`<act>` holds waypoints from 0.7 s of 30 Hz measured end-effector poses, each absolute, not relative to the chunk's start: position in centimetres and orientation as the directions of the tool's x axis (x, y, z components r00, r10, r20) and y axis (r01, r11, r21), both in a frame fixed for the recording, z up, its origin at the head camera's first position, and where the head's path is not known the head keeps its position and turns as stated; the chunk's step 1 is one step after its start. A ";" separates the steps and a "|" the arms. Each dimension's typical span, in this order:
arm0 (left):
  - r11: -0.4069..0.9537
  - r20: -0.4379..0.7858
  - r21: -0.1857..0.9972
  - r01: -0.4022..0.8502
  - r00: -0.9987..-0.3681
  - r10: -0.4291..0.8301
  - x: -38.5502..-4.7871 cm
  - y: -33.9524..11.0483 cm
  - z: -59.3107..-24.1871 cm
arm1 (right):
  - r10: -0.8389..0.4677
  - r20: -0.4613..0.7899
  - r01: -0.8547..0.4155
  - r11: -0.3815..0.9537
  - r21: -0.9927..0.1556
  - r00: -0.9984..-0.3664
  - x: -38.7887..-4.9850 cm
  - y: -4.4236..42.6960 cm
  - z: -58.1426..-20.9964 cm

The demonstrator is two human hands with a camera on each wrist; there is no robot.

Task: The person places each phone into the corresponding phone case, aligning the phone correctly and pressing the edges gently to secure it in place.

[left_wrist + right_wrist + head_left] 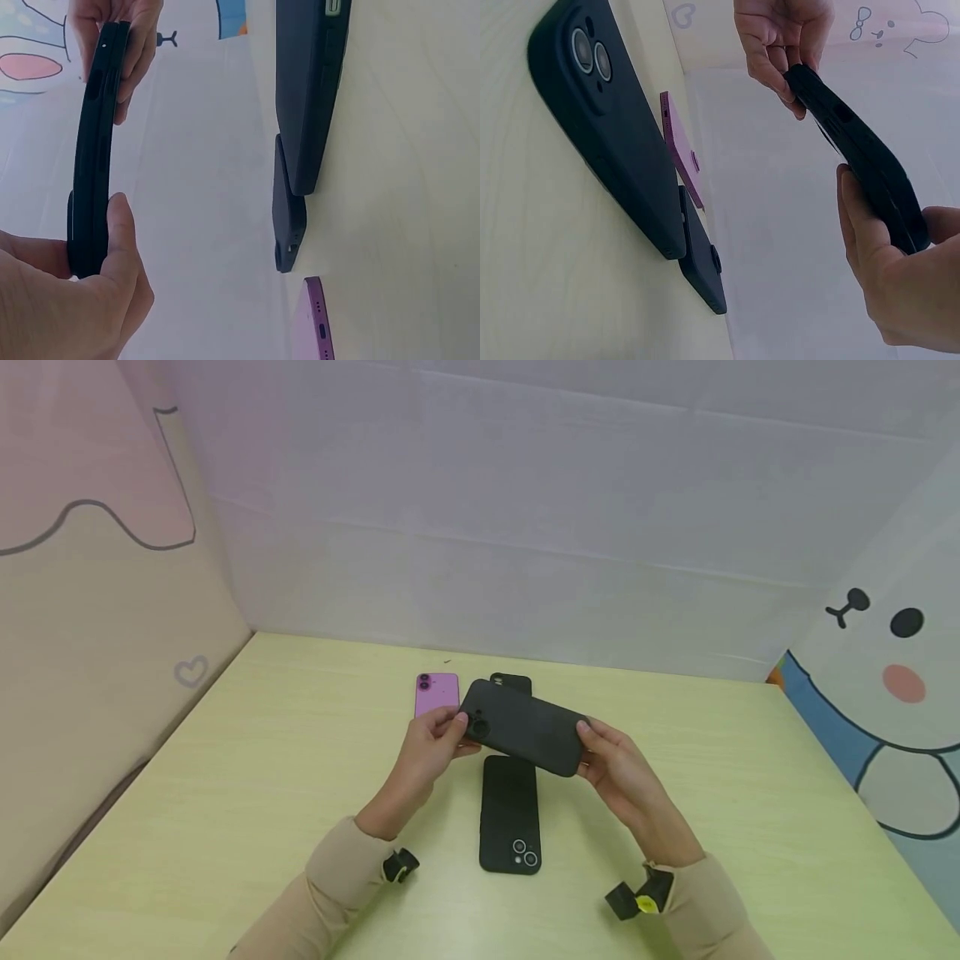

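Both hands hold a black phone case (528,727) above the table, tilted, its back and camera corner facing up. My left hand (431,747) pinches the camera end between thumb and fingers. The opposite end is gripped by my right hand (618,768), thumb on top and fingers underneath. Seen edge-on in the left wrist view, the case (97,150) looks slightly bowed, with a seam along its side; whether a phone sits inside I cannot tell. Below it lies a black-cased phone (510,818) with two light-ringed lenses.
Behind the hands, a purple phone (437,692) lies on the pale yellow table (300,735), partly covered by the left hand. A further black phone or case (513,681) is partly hidden by the held one. Printed cloth walls (525,527) enclose the table's back and sides.
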State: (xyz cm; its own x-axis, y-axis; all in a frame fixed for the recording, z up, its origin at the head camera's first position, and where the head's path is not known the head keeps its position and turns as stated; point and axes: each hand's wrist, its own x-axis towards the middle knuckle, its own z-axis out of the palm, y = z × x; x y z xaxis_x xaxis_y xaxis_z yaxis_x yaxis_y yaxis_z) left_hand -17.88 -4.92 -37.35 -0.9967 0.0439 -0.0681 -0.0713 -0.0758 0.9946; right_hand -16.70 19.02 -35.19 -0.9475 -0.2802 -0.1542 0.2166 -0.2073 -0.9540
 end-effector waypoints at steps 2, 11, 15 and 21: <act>-0.087 -0.076 0.993 -0.079 -0.996 0.045 -17.9 -4.9 -37.3 | -0.280 -0.153 0.217 -0.213 -0.953 -0.948 -16.7 19.1 -35.1; -0.140 -0.103 0.984 -0.109 -0.994 0.047 -17.8 -4.9 -37.1 | -0.274 -0.158 0.223 -0.223 -0.949 -0.949 -16.7 19.1 -35.1; -0.147 -0.112 0.982 -0.117 -0.993 0.041 -17.7 -4.9 -36.9 | -0.270 -0.163 0.226 -0.221 -0.949 -0.949 -16.7 19.1 -35.0; -0.146 -0.103 0.984 -0.106 -0.994 0.029 -17.7 -4.8 -36.8 | -0.266 -0.165 0.228 -0.225 -0.947 -0.950 -16.6 19.1 -34.9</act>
